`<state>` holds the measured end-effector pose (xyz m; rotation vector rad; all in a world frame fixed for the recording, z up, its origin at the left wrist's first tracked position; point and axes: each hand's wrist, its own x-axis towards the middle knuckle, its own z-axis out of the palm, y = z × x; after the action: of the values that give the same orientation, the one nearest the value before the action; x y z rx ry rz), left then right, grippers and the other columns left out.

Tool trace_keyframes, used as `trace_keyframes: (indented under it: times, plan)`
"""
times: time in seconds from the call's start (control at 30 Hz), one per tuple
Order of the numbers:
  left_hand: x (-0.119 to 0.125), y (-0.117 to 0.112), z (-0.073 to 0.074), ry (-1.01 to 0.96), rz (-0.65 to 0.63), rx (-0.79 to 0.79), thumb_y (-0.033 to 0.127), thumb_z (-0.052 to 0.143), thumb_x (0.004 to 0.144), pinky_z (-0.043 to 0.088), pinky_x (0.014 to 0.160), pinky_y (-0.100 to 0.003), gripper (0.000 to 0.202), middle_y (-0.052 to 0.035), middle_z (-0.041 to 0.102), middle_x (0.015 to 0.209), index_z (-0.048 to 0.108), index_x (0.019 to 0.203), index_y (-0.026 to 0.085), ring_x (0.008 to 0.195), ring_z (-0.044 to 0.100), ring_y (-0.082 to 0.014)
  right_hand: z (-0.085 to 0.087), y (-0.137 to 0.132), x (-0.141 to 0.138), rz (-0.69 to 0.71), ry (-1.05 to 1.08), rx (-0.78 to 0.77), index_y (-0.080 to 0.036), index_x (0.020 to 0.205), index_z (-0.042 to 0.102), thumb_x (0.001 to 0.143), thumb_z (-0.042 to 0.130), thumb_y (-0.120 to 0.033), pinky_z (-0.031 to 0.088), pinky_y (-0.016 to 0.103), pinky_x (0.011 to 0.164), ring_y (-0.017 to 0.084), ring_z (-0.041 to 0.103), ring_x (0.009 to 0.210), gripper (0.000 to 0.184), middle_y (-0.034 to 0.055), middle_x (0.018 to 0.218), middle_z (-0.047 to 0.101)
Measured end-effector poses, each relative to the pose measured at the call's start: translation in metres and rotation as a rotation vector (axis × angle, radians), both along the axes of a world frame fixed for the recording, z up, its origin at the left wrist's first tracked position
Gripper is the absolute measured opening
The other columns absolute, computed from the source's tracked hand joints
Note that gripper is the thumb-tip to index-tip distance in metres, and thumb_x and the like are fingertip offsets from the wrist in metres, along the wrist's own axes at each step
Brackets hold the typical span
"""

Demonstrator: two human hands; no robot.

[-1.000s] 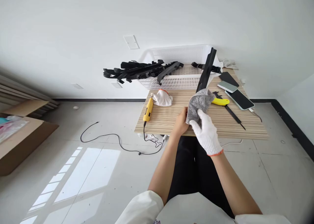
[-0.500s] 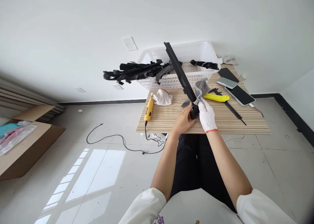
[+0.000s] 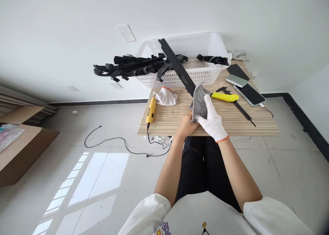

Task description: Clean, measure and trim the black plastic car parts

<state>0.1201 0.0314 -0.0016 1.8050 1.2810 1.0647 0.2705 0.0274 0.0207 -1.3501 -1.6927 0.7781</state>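
A long black plastic trim piece [image 3: 178, 68] slants up and left from my hands, its far end over the white basket. My bare left hand [image 3: 188, 124] is closed around its lower end, partly hidden by a grey cloth [image 3: 199, 103]. In a white knit glove with an orange cuff, my right hand [image 3: 211, 120] grips that cloth, which is folded over the lower part of the trim piece. Just right of the cloth lies a yellow utility knife [image 3: 224, 97], partly over a black caliper [image 3: 243, 110].
Behind the hands stands a white basket [image 3: 180, 78], with several black plastic parts [image 3: 138, 67] jutting out leftward. A yellow corded tool [image 3: 151, 110] and a white glove [image 3: 166, 97] lie at the table's left. Phones [image 3: 250, 94] are on the right; a cardboard box [image 3: 28, 149] sits on the floor.
The grey cloth has come down over the trim piece's lower end, and my right hand now spreads over it. The view has shifted slightly, and the trim piece leans further left.
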Motion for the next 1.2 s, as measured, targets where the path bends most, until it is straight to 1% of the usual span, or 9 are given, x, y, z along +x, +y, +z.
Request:
trace_keyframes:
  times: [0.07,0.23,0.43,0.6,0.77,0.9,0.97,1.1,1.2]
  plan:
    - [-0.001,0.001,0.001,0.027,-0.034,0.004,0.011,0.066,0.080,0.056,0.082,-0.033,0.013,-0.0051,0.071,0.097,0.067,0.091,0.019,0.089,0.068,-0.0212,0.003,0.004,0.003,-0.028,-0.018,-0.069,-0.028,0.163,0.028,0.084,0.067,-0.037,0.041,0.047,0.118,0.029,0.048,0.144,0.088,0.0051,0.162,0.044]
    - [0.000,0.001,0.002,0.112,-0.060,-0.051,0.023,0.070,0.084,0.053,0.066,-0.028,0.029,-0.0033,0.066,0.092,0.067,0.113,0.020,0.070,0.061,-0.0155,0.004,0.010,0.013,-0.180,0.031,-0.097,-0.024,0.147,0.054,0.096,0.049,-0.045,0.046,0.047,0.110,0.031,0.060,0.130,0.056,0.0078,0.137,0.068]
    - [0.001,0.000,0.000,0.080,-0.058,0.011,0.009,0.063,0.079,0.054,0.082,-0.032,0.018,-0.0040,0.070,0.095,0.066,0.093,0.020,0.090,0.066,-0.0213,0.007,0.011,0.010,-0.065,-0.191,-0.217,-0.027,0.163,0.026,0.077,0.075,-0.053,0.048,0.054,0.104,0.040,0.062,0.125,0.102,0.0135,0.146,0.060]
    - [0.001,0.001,-0.001,0.132,-0.055,-0.044,0.013,0.063,0.080,0.051,0.069,-0.028,0.029,-0.0022,0.066,0.091,0.066,0.108,0.020,0.074,0.061,-0.0166,0.006,0.009,0.003,-0.208,-0.133,-0.207,-0.023,0.137,0.060,0.096,0.042,-0.063,0.051,0.049,0.097,0.037,0.067,0.115,0.060,0.0139,0.121,0.074]
    - [0.002,-0.001,0.002,0.205,-0.020,-0.032,0.010,0.065,0.075,0.049,0.069,-0.027,0.012,-0.0019,0.065,0.083,0.061,0.082,0.019,0.073,0.061,-0.0167,0.005,0.004,0.003,-0.146,-0.202,-0.215,-0.021,0.159,0.035,0.087,0.058,-0.065,0.050,0.053,0.098,0.040,0.067,0.114,0.088,0.0179,0.131,0.069]
    - [0.006,-0.002,0.003,0.257,-0.011,-0.022,0.014,0.067,0.077,0.048,0.067,-0.027,0.012,-0.0008,0.065,0.081,0.059,0.082,0.021,0.072,0.062,-0.0172,0.011,0.006,0.001,-0.193,-0.134,-0.248,-0.021,0.145,0.054,0.092,0.052,-0.055,0.051,0.052,0.099,0.039,0.068,0.114,0.063,0.0156,0.120,0.073]
    - [0.007,-0.004,0.003,0.255,0.002,-0.031,0.014,0.067,0.079,0.048,0.068,-0.028,0.016,-0.0007,0.066,0.082,0.060,0.090,0.021,0.071,0.062,-0.0170,0.015,0.007,-0.003,-0.258,-0.135,-0.253,-0.021,0.145,0.053,0.090,0.053,-0.048,0.052,0.052,0.096,0.039,0.069,0.111,0.062,0.0162,0.119,0.073]
    - [0.007,-0.006,0.000,0.122,0.037,-0.103,0.018,0.075,0.076,0.051,0.070,-0.029,0.063,-0.0020,0.074,0.102,0.048,0.133,0.024,0.066,0.062,-0.0142,0.020,0.007,-0.012,-0.287,-0.205,-0.253,-0.018,0.152,0.044,0.089,0.050,-0.037,0.054,0.052,0.092,0.039,0.070,0.105,0.067,0.0187,0.118,0.072]
    - [0.004,-0.005,-0.003,0.032,0.060,-0.097,0.021,0.079,0.075,0.054,0.074,-0.030,0.079,-0.0077,0.073,0.118,0.040,0.144,0.024,0.072,0.063,-0.0136,0.022,0.009,-0.014,-0.266,-0.268,-0.285,-0.012,0.152,0.044,0.093,0.044,-0.036,0.054,0.049,0.091,0.039,0.070,0.108,0.064,0.0224,0.116,0.071]
